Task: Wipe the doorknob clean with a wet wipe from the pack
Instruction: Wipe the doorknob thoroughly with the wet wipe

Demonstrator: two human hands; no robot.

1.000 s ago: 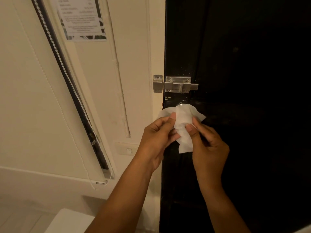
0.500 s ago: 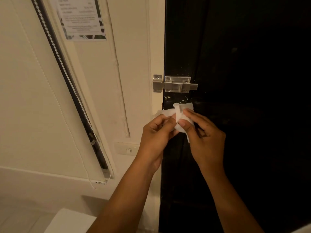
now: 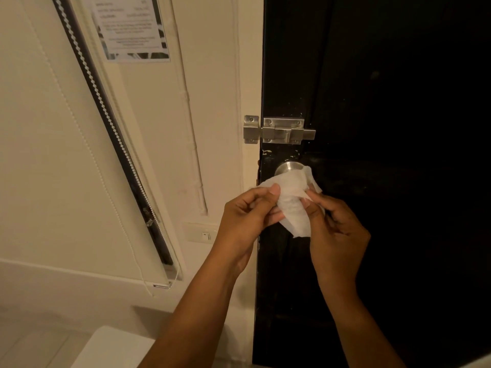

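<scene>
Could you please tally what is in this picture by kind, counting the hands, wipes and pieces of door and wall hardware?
Hands: 2, left hand and right hand
Wet wipe: 1, held by both hands
Doorknob: 1
Slide bolt: 1
Wall switch: 1
Posted notice: 1
Total: 7

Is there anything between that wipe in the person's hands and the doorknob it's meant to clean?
Nothing visible. The wet wipe, pinched by the left hand and right hand, sits just in front of the doorknob. The bolt latch sits above, clear.
</scene>
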